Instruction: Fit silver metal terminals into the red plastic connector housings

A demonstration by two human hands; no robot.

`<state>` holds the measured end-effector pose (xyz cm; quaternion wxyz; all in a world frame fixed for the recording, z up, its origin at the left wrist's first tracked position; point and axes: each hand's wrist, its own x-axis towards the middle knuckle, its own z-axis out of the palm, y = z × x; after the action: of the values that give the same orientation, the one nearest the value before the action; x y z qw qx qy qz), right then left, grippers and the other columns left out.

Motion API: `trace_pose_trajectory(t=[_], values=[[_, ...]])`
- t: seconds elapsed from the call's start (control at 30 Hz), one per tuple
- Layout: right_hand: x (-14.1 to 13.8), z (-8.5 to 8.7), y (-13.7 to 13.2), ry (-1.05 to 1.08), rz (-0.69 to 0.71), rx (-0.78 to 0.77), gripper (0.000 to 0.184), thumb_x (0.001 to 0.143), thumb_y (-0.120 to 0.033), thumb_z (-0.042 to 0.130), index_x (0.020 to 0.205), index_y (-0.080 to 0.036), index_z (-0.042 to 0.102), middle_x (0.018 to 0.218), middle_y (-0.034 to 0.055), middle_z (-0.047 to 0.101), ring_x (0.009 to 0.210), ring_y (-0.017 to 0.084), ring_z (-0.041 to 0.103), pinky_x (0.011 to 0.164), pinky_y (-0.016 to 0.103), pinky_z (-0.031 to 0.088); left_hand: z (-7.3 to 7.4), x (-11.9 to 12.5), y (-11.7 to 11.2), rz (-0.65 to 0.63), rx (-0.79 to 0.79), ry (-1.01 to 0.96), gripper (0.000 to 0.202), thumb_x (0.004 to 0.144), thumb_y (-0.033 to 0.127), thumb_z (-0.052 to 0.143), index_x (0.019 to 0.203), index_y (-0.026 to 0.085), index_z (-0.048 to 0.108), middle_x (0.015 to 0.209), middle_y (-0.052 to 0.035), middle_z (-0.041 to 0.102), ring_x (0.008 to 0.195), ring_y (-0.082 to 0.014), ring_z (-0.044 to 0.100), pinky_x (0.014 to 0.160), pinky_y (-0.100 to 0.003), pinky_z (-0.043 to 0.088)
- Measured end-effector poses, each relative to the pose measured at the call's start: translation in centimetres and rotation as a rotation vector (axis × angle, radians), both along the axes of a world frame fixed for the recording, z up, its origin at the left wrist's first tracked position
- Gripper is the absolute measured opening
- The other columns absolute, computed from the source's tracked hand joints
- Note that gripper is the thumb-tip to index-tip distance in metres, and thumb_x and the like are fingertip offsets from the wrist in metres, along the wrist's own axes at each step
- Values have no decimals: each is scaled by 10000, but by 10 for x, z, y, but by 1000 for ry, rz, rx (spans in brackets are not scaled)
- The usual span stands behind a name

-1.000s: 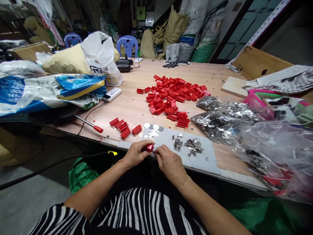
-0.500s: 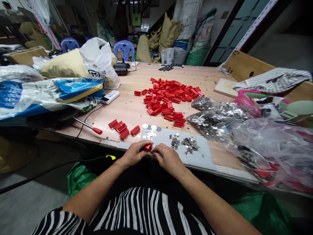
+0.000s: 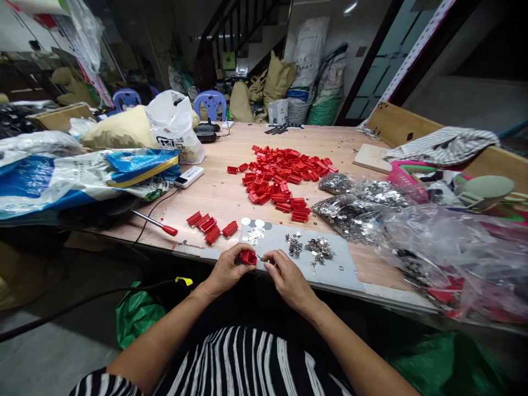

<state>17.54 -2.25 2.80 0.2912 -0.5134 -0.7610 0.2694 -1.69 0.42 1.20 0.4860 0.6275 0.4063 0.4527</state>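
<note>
Between the thumb and fingers of my left hand (image 3: 226, 270) is a red plastic part (image 3: 248, 257), held at the front edge of the table. My right hand (image 3: 289, 278) pinches a small dark, thin metal piece (image 3: 261, 258), whose tip points at the red part with a small gap between them. Just beyond my hands lies a grey mat (image 3: 280, 234). On it are a scatter of shiny flat metal pieces (image 3: 253, 235) and two heaps of small metal parts, a smaller heap (image 3: 294, 245) and a larger heap (image 3: 319, 249).
Several loose red parts (image 3: 208, 224) lie left of the mat, near a red-handled tool (image 3: 169, 230). A big pile of red parts (image 3: 284, 170) covers mid-table. Clear bags of metal pieces (image 3: 350, 212) crowd the right; sacks and plastic bags (image 3: 74, 176) fill the left.
My hands have drawn slightly apart, and the thin metal piece now shows between my right fingertips. The red part shows more openly in my left hand. The view has tilted up somewhat.
</note>
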Motion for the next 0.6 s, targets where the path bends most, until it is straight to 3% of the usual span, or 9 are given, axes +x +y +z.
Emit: trace_pose_trajectory(t=[0.13, 0.23, 0.33, 0.43, 0.6], values=[[2, 20, -1, 197, 46, -131, 143, 943, -251, 401, 1034, -204, 500, 748, -19, 550, 691, 137, 521, 694, 270, 415, 12, 7, -8, 105, -216, -400, 387, 700, 180, 747, 1064, 218, 622, 941, -16, 666, 857, -141, 626, 837, -264, 468], [-14, 51, 3, 314, 163, -159, 292, 962, -276, 381, 1238, -212, 452, 666, -52, 490, 625, 116, 478, 660, 245, 403, 26, 10, -9, 149, -419, -784, 172, 792, 229, 674, 949, 190, 617, 868, -18, 695, 833, -146, 667, 843, -301, 501], [-31, 74, 10, 363, 252, -122, 385, 964, -302, 401, 1340, -222, 423, 678, -45, 504, 638, 110, 493, 662, 233, 407, 37, 7, -8, 197, -592, -1016, 71, 864, 194, 576, 887, 146, 625, 826, -49, 723, 793, -151, 694, 817, -305, 535], [-34, 76, 15, 279, 198, -81, 408, 953, -317, 440, 1347, -212, 449, 650, -47, 514, 612, 109, 496, 644, 226, 402, 46, 2, -13, 206, -723, -1093, 170, 912, 168, 492, 925, 102, 648, 812, -86, 739, 773, -163, 709, 857, -344, 545], [-30, 59, 13, 118, 154, -62, 397, 947, -337, 449, 1325, -230, 500, 706, -22, 599, 643, 121, 540, 655, 225, 408, 51, 1, -21, 183, -833, -1121, 298, 956, 189, 407, 860, 75, 665, 768, -105, 743, 757, -178, 719, 847, -357, 552]])
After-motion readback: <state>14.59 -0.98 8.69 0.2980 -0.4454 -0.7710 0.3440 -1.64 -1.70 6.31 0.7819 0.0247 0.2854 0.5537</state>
